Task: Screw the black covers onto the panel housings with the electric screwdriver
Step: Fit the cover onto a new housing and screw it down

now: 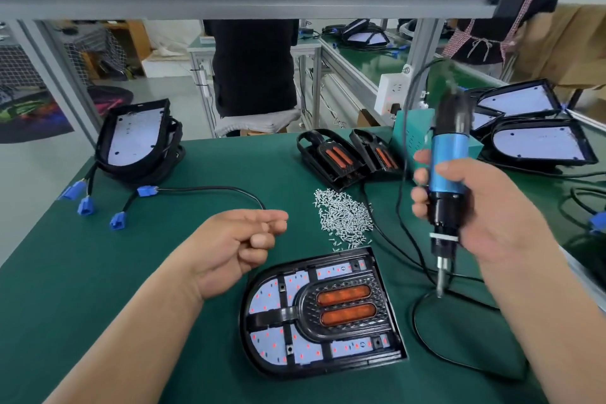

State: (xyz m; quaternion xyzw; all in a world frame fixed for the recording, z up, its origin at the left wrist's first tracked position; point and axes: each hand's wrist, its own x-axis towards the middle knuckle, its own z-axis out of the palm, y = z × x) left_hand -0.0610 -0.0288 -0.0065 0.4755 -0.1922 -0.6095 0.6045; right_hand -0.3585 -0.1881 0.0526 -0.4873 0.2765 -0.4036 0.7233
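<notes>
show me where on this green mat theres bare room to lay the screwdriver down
Widest bare patch: the near-left mat, below the blue connectors and left of the panel housing. A second patch lies at the back, between the left housing stack and the black covers. Crowded on the right: screw pile, cord loops of the electric screwdriver, more housings.

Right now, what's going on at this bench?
A person's right hand holds the electric screwdriver above the green table, its bit off the work. The left hand hovers curled near the loose screws; whether it pinches one is unclear. A panel housing with its black cover lies in front.
</notes>
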